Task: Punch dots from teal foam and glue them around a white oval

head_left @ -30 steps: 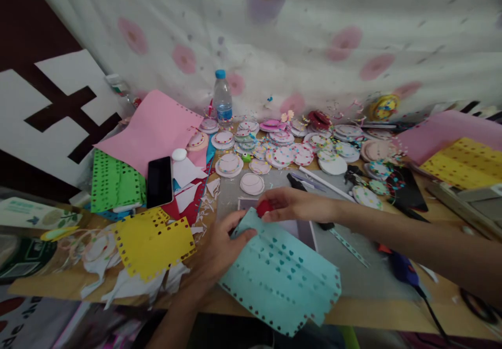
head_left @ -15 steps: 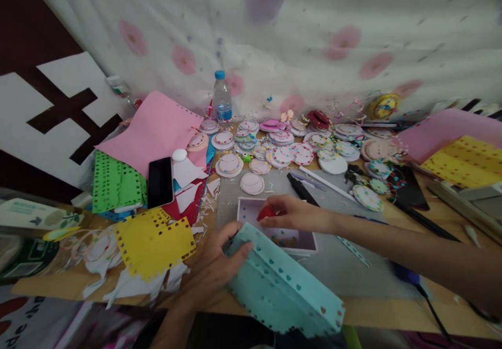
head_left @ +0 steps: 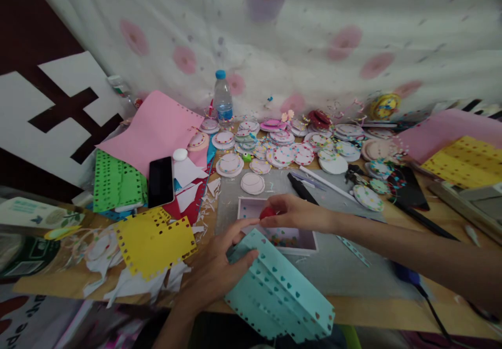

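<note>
While pinched at one corner, teal sheet (head_left: 280,291): sloping down and away from the grip, creased lengthwise, dotted with punched hearts, reaching past the near edge of the table (head_left: 376,312) at its lower end.
Left hand (head_left: 221,265): closed on the upper corner of the teal sheet, with thumb on top and fingertips stretched towards a small red object (head_left: 267,213) — touching or just apart, cannot tell.
Right hand (head_left: 292,214): coming in from the right, curled narrow around the red object, above the white-walled tray (head_left: 315,240).
Red object: mostly hidden by the fingers, above the tray and just beside the left fingertips.
Tray: lying on the grey mat (head_left: 353,281), partly covered by both hands, with tiny coloured bits (head_left: 285,239) scattered inside.
Grey mat: bearing also a teal strip (head_left: 354,251) right of the tray, plus a black tool (head_left: 304,190) and a white stick (head_left: 328,185) beyond it.
White discs (head_left: 252,183): crowded across the far part of the table, many stacked and ringed with coloured dots.
Yellow sheet (head_left: 155,247): left of the left hand, punched along its edges, near torn white scraps (head_left: 137,286).
Phone (head_left: 160,182): screen up, between the yellow sheet and a pink sheet (head_left: 152,129).
Bottle (head_left: 223,100): upright, blue-capped, near the flowered curtain (head_left: 306,51).
</note>
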The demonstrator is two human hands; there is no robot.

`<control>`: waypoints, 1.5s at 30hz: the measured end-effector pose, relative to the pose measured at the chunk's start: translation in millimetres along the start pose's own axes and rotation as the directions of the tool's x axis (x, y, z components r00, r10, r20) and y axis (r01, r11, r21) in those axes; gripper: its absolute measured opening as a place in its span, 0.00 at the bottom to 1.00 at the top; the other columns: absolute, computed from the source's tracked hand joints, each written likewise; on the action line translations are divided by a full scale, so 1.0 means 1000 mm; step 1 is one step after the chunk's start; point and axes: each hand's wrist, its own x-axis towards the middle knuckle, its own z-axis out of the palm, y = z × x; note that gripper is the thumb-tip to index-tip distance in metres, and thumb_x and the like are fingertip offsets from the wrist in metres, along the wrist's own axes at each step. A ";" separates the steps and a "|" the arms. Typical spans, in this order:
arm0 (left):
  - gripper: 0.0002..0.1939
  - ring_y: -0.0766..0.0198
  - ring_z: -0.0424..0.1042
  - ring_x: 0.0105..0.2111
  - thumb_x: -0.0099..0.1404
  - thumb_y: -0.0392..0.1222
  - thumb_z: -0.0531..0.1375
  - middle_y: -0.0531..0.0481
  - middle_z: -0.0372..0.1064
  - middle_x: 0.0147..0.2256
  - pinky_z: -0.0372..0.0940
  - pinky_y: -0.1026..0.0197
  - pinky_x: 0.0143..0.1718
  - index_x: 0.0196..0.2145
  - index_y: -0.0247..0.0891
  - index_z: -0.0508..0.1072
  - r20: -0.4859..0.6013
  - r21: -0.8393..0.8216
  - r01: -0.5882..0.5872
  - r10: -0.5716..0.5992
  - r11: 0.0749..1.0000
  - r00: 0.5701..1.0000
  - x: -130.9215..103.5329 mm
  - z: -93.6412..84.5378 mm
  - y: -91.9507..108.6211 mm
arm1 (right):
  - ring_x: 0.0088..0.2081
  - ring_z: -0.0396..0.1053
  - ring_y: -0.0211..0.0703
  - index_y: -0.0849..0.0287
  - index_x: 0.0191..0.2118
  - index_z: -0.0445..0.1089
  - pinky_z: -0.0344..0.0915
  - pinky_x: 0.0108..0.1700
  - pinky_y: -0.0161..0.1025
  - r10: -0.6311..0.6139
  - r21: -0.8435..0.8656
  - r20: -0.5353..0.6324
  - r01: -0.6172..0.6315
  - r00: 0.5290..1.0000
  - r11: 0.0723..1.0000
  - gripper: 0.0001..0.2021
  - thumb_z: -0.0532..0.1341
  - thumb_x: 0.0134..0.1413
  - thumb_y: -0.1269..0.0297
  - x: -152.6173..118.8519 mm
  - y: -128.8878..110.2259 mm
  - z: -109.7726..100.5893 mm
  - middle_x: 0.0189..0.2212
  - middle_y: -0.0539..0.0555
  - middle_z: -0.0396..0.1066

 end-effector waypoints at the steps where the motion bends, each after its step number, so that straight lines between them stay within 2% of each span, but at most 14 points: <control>1: 0.25 0.59 0.70 0.38 0.60 0.40 0.60 0.53 0.71 0.36 0.63 0.58 0.42 0.55 0.54 0.65 0.000 -0.005 0.003 -0.003 1.000 1.000 0.000 0.000 0.001 | 0.28 0.63 0.38 0.63 0.33 0.68 0.58 0.29 0.36 0.003 -0.002 0.004 -0.003 1.000 1.000 0.23 0.65 0.42 0.44 0.000 0.000 0.000 0.27 0.51 0.69; 8: 0.18 0.59 0.70 0.40 0.58 0.38 0.60 0.53 0.73 0.39 0.63 0.60 0.42 0.47 0.48 0.71 0.010 -0.030 0.012 -0.012 0.999 1.000 0.000 0.000 0.003 | 0.28 0.63 0.37 0.62 0.32 0.68 0.59 0.31 0.36 -0.003 0.067 0.009 0.003 1.000 0.998 0.22 0.64 0.44 0.44 0.000 0.000 -0.004 0.28 0.51 0.68; 12: 0.25 0.59 0.71 0.37 0.58 0.38 0.60 0.52 0.73 0.36 0.65 0.60 0.40 0.54 0.50 0.67 0.021 -0.058 0.023 -0.021 0.998 1.000 0.000 -0.002 0.004 | 0.29 0.63 0.37 0.61 0.32 0.67 0.61 0.33 0.36 -0.039 0.090 -0.009 0.039 0.999 0.995 0.21 0.65 0.44 0.45 0.000 0.001 -0.006 0.27 0.49 0.67; 16: 0.31 0.58 0.71 0.38 0.59 0.39 0.60 0.51 0.72 0.37 0.65 0.57 0.43 0.60 0.52 0.61 0.014 -0.078 -0.017 0.018 0.997 1.000 0.000 -0.002 0.003 | 0.30 0.64 0.37 0.61 0.33 0.66 0.61 0.33 0.36 -0.055 0.125 0.022 0.052 0.998 0.991 0.21 0.65 0.44 0.45 -0.002 -0.002 -0.005 0.27 0.49 0.67; 19: 0.29 0.56 0.71 0.40 0.58 0.40 0.61 0.49 0.73 0.40 0.66 0.56 0.45 0.58 0.51 0.65 0.004 -0.134 -0.046 0.047 0.990 0.999 0.001 -0.001 0.003 | 0.30 0.64 0.37 0.61 0.33 0.66 0.62 0.34 0.36 -0.056 0.141 0.044 0.049 0.997 0.989 0.22 0.66 0.43 0.46 -0.002 -0.005 -0.004 0.27 0.49 0.67; 22: 0.28 0.56 0.71 0.39 0.57 0.39 0.61 0.49 0.74 0.39 0.67 0.56 0.43 0.55 0.50 0.67 0.002 -0.146 -0.034 0.034 0.989 0.999 0.001 0.000 0.005 | 0.30 0.64 0.37 0.60 0.32 0.65 0.61 0.35 0.37 -0.060 0.153 0.054 0.051 0.997 0.987 0.22 0.67 0.42 0.47 -0.002 -0.005 -0.003 0.28 0.49 0.67; 28: 0.27 0.57 0.73 0.36 0.56 0.38 0.61 0.50 0.74 0.35 0.67 0.60 0.37 0.54 0.48 0.68 0.019 -0.157 -0.010 0.013 0.988 1.000 0.001 -0.003 0.007 | 0.28 0.62 0.35 0.61 0.31 0.64 0.60 0.33 0.35 -0.079 0.177 0.049 0.069 0.996 0.982 0.22 0.67 0.41 0.47 0.002 0.002 -0.001 0.26 0.47 0.65; 31: 0.26 0.58 0.73 0.37 0.57 0.37 0.60 0.51 0.75 0.36 0.66 0.61 0.37 0.54 0.49 0.66 0.052 -0.168 0.010 -0.001 0.986 0.999 0.000 -0.004 0.005 | 0.28 0.63 0.35 0.61 0.32 0.64 0.60 0.33 0.36 -0.077 0.184 0.045 0.068 0.996 0.981 0.23 0.67 0.41 0.46 0.002 0.003 0.001 0.26 0.47 0.66; 34: 0.22 0.58 0.72 0.39 0.58 0.38 0.60 0.51 0.74 0.39 0.65 0.61 0.40 0.51 0.48 0.68 0.045 -0.172 0.022 -0.015 0.985 0.999 0.000 -0.002 0.004 | 0.30 0.65 0.37 0.61 0.33 0.66 0.63 0.35 0.37 -0.074 0.208 0.071 0.058 0.995 0.976 0.23 0.66 0.43 0.44 -0.001 -0.003 -0.001 0.28 0.50 0.68; 36: 0.17 0.58 0.72 0.39 0.58 0.40 0.60 0.51 0.74 0.38 0.65 0.60 0.40 0.47 0.44 0.71 0.011 -0.161 0.042 -0.041 0.986 0.999 0.001 -0.001 0.003 | 0.32 0.66 0.39 0.61 0.35 0.67 0.64 0.38 0.39 -0.094 0.225 0.092 0.071 0.991 0.972 0.22 0.63 0.47 0.45 -0.005 -0.009 -0.005 0.30 0.52 0.69; 39: 0.12 0.59 0.72 0.35 0.61 0.44 0.58 0.50 0.73 0.34 0.65 0.62 0.36 0.42 0.40 0.73 -0.023 -0.194 0.052 -0.057 0.980 0.998 0.004 0.001 0.004 | 0.35 0.66 0.40 0.60 0.39 0.68 0.63 0.42 0.39 -0.130 0.201 0.119 0.105 0.984 0.974 0.18 0.61 0.52 0.48 -0.013 -0.019 -0.011 0.33 0.53 0.69; 45: 0.10 0.63 0.71 0.29 0.62 0.44 0.58 0.52 0.74 0.30 0.64 0.66 0.30 0.38 0.39 0.73 -0.076 -0.326 0.035 -0.064 0.945 0.995 0.009 0.004 0.008 | 0.37 0.65 0.41 0.60 0.42 0.68 0.63 0.43 0.39 -0.129 0.138 0.236 0.098 0.963 0.986 0.18 0.57 0.56 0.50 -0.024 -0.030 -0.013 0.33 0.52 0.68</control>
